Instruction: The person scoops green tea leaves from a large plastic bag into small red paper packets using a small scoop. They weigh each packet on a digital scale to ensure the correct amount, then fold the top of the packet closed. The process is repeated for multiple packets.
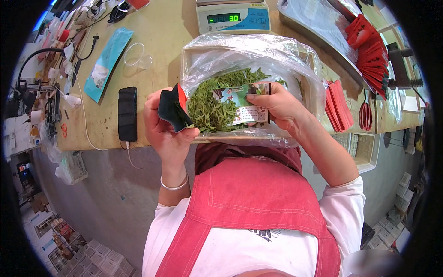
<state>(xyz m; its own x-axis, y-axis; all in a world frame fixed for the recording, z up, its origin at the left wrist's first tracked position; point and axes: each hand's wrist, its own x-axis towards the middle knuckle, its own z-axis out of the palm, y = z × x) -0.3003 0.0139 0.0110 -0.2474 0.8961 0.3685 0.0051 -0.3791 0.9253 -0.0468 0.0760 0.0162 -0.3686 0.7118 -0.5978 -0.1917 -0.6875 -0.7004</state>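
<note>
My left hand is closed round a small dark pouch with a red side, held upright with its top toward the far side. A few green leaf bits show at the pouch's lower edge, beside my thumb. In my right hand a printed card or flat packet, green and white, is pinched between thumb and fingers. It hangs over a heap of dried green leaves, which look like tea. The leaves lie in a tray lined with clear plastic sheeting, right in front of me.
An electronic scale stands beyond the tray. To the left lie a black phone with a cable, a light-blue bag and a clear cup. On the right are red packets, red-handled scissors and a metal tray.
</note>
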